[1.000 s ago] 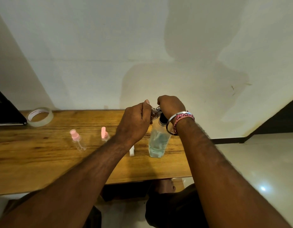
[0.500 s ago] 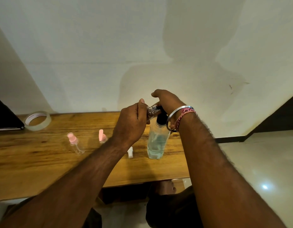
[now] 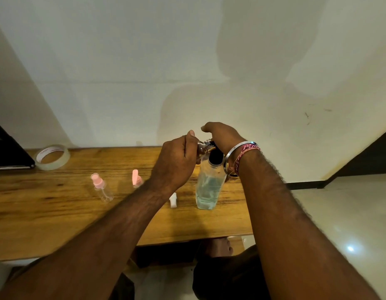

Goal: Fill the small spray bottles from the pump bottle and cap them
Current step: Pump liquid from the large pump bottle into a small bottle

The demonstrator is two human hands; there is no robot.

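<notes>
Pump bottle [image 3: 208,189] stands upright on the wooden table [image 3: 57,213], directly below both hands; holds clear bluish liquid, so bottom-heavy and stable, rigid plastic by the look. Best grip is the black collar or the pump head, not the slick body.

Small spray bottle [image 3: 202,146] is pinched in the left hand [image 3: 174,163], tilted, its open end at the pump nozzle, just off the left fingertips. Clear, thin-walled, very light (easy to squeeze out of line or drop), so hold at the body, gently.

Right hand [image 3: 223,137] arches over the pump head, fingers curled down onto it, wrist raised, bracelets [image 3: 242,156] on it. Judged a press pose.

Left of the left fingers: two more spray bottles with pink tops [image 3: 101,187], [image 3: 136,179]; a white cap [image 3: 173,200] lies below them.
</notes>
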